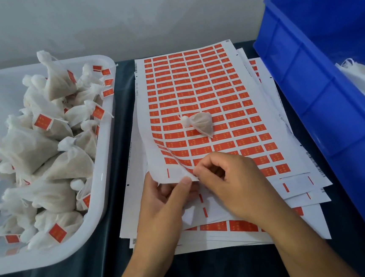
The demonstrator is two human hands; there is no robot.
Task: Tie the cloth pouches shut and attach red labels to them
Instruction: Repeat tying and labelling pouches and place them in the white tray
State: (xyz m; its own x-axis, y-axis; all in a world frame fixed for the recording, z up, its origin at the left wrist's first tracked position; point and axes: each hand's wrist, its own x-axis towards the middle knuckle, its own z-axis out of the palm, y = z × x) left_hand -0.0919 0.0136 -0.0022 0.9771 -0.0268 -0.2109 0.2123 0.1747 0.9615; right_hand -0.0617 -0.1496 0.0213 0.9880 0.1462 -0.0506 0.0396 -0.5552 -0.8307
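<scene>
A small tied white cloth pouch [198, 123] lies on the top sheet of red labels [197, 88] in the middle of the table. My left hand [171, 196] pinches the sheet's lifted near left corner between thumb and fingers. My right hand [229, 178] has its fingers curled at that same bent edge, pinching at a red label there. The label under my fingertips is hidden.
A white tray [108, 131] at the left holds several tied pouches with red labels. A blue crate [319, 95] at the right holds white pouches [364, 78]. More label sheets are stacked under the top one on a dark cloth [100, 273].
</scene>
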